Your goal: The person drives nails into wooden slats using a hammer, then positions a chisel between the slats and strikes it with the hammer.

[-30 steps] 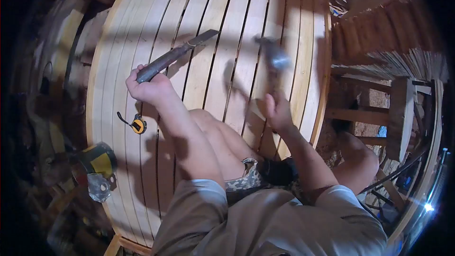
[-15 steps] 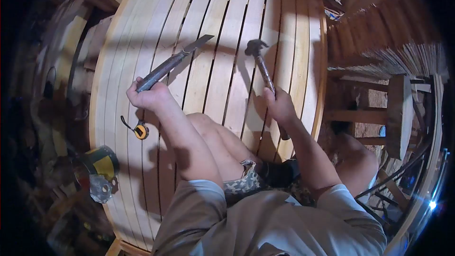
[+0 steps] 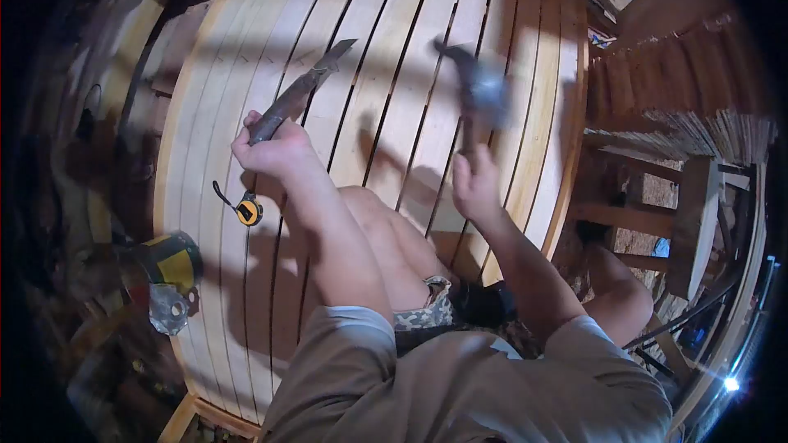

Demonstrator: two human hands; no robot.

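My left hand is closed around the thick dark handle of a chisel. Its flat, slanted blade points up and away over the pale wooden slats. In my right hand is a claw hammer, held upright with its head smeared by motion. Hammer and chisel are apart, both above the slatted surface. A yellow and black tape measure with a dark wrist strap lies on the slats, nearer to me than my left hand.
My bent leg rests on the slats between my arms. A dark container with a yellow patch sits by the left edge. Stacked thin boards and a wooden frame stand at the right.
The hammer has swung; its head is now blurred, larger in view and turned, with the right hand slightly left. The chisel has tilted a little more upright. The whole view has shifted slightly.
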